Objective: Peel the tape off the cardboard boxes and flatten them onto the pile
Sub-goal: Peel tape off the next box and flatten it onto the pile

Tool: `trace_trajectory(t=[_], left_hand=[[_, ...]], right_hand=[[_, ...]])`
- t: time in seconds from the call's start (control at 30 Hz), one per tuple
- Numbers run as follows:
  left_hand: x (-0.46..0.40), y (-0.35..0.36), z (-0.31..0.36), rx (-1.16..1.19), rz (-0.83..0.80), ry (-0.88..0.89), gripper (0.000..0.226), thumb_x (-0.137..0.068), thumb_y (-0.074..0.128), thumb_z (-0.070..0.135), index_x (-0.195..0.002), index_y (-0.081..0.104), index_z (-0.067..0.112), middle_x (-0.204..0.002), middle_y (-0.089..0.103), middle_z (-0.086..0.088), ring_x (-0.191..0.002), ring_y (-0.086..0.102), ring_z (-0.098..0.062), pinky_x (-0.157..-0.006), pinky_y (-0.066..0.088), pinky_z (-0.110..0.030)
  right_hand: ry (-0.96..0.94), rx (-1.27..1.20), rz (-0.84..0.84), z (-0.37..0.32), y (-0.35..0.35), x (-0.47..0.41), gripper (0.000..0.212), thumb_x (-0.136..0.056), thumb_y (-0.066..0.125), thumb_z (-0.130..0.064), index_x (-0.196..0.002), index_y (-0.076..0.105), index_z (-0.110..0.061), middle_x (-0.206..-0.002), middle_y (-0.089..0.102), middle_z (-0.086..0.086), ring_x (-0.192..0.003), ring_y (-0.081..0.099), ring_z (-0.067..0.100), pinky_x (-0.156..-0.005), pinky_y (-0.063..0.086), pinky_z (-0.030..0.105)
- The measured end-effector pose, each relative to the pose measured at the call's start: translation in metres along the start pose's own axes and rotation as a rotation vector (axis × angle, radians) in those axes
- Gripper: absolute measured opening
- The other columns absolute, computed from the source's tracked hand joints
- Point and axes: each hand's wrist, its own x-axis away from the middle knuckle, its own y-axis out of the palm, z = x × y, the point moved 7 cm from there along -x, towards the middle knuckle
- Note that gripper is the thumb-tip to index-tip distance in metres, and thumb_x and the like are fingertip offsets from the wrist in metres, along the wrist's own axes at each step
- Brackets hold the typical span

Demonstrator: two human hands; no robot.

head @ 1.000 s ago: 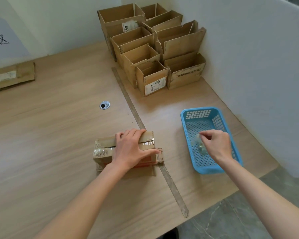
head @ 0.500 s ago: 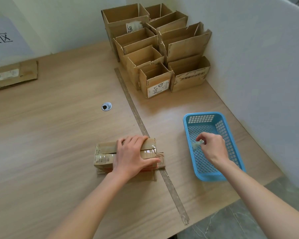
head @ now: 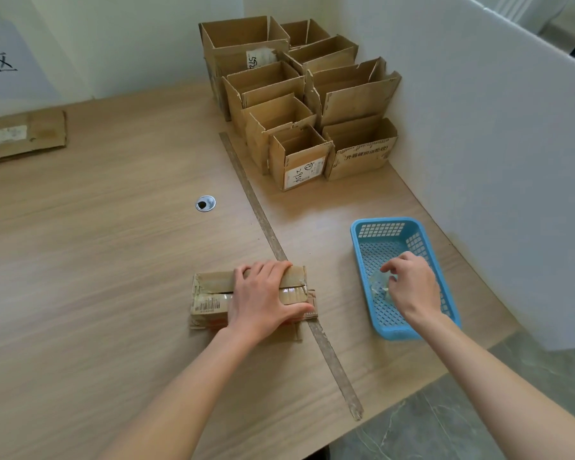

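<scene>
On the bench (head: 97, 260), the left hand (head: 263, 298) lies flat, gripping a small taped cardboard box (head: 213, 295). The right hand (head: 409, 285), fingers loosely curled, touches crumpled tape (head: 377, 285) inside a blue basket (head: 384, 225). The box looks light and crushable; hold its edges.
</scene>
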Motion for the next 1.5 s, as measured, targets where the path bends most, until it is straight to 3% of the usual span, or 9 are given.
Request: trace_trajectory(t=[0.07,0.13,0.23,0.4,0.57,0.8,1.07,1.23,1.5], left_hand=[[-0.001,0.0,0.0,0.02,-0.019,0.003,0.09,-0.063,0.053,0.094,-0.133,0.051,0.037,-0.13,0.056,0.019,-0.123,0.047,-0.008,-0.107,0.023,-0.038],[-0.001,0.001,-0.002,0.055,-0.044,0.018,0.087,-0.066,0.064,0.084,-0.137,0.049,0.037,-0.133,0.055,0.019,-0.126,0.045,-0.009,-0.108,0.021,-0.038],[-0.002,0.001,-0.007,0.101,-0.082,0.067,0.085,-0.067,0.072,0.071,-0.14,0.048,0.036,-0.136,0.054,0.018,-0.129,0.045,-0.009,-0.105,0.021,-0.037],[-0.006,-0.004,-0.009,0.187,-0.085,0.065,0.089,-0.057,0.062,0.074,-0.136,0.056,0.034,-0.132,0.058,0.018,-0.126,0.049,-0.007,-0.098,0.023,-0.034],[-0.003,-0.004,-0.006,0.221,-0.055,0.067,0.08,-0.058,0.076,0.061,-0.131,0.06,0.034,-0.128,0.061,0.019,-0.123,0.052,-0.007,-0.093,0.023,-0.033],[-0.002,-0.009,-0.002,0.229,-0.031,0.07,0.084,-0.054,0.074,0.069,-0.13,0.062,0.034,-0.125,0.059,0.026,-0.122,0.053,-0.004,-0.091,0.021,-0.028],[-0.002,-0.009,0.0,0.211,-0.035,0.074,0.084,-0.055,0.08,0.063,-0.131,0.062,0.032,-0.125,0.054,0.03,-0.123,0.052,-0.004,-0.093,0.021,-0.029],[-0.002,-0.008,0.0,0.204,-0.046,0.073,0.085,-0.056,0.079,0.064,-0.132,0.061,0.031,-0.125,0.054,0.028,-0.123,0.051,-0.004,-0.095,0.023,-0.031],[-0.002,-0.007,0.002,0.194,-0.05,0.08,0.088,-0.057,0.068,0.075,-0.133,0.06,0.032,-0.126,0.053,0.028,-0.12,0.045,0.003,-0.096,0.022,-0.031]], right_hand=[[-0.158,-0.166,-0.044,-0.022,-0.001,0.008,0.016,-0.09,0.071,-0.01,-0.103,0.075,-0.017,-0.095,0.067,-0.005,-0.089,0.064,0.015,-0.076,0.054,0.039],[-0.292,-0.39,-0.192,-0.055,0.007,0.024,0.025,-0.088,0.077,-0.021,-0.113,0.073,-0.018,-0.102,0.071,-0.008,-0.088,0.066,0.006,-0.081,0.057,0.032],[-0.306,-0.614,-0.329,-0.094,0.029,0.043,0.039,-0.088,0.078,-0.029,-0.124,0.068,-0.021,-0.115,0.07,-0.011,-0.1,0.067,0.002,-0.088,0.056,0.022],[-0.154,-0.954,-0.341,-0.101,0.049,0.048,0.037,-0.085,0.079,-0.011,-0.121,0.071,-0.019,-0.111,0.074,-0.008,-0.105,0.07,0.005,-0.093,0.057,0.026],[-0.044,-1.22,-0.453,-0.101,0.061,0.052,0.042,-0.085,0.073,0.003,-0.121,0.07,-0.018,-0.113,0.075,0.002,-0.111,0.07,0.014,-0.098,0.055,0.028],[-0.04,-1.199,-0.418,-0.094,0.062,0.051,0.036,-0.089,0.072,0.0,-0.124,0.07,-0.006,-0.116,0.074,0.003,-0.108,0.071,0.012,-0.099,0.055,0.03],[-0.155,-1.072,-0.393,-0.093,0.058,0.044,0.038,-0.085,0.076,0.001,-0.123,0.071,-0.003,-0.12,0.069,0.004,-0.097,0.073,0.006,-0.088,0.055,0.017],[-0.095,-1.092,-0.351,-0.094,0.064,0.046,0.039,-0.081,0.08,0.001,-0.118,0.074,-0.009,-0.113,0.072,0.0,-0.096,0.074,0.009,-0.089,0.058,0.026],[-0.082,-1.159,-0.411,-0.089,0.069,0.048,0.04,-0.081,0.08,-0.002,-0.119,0.073,-0.012,-0.113,0.072,0.001,-0.101,0.072,0.01,-0.091,0.058,0.028]])
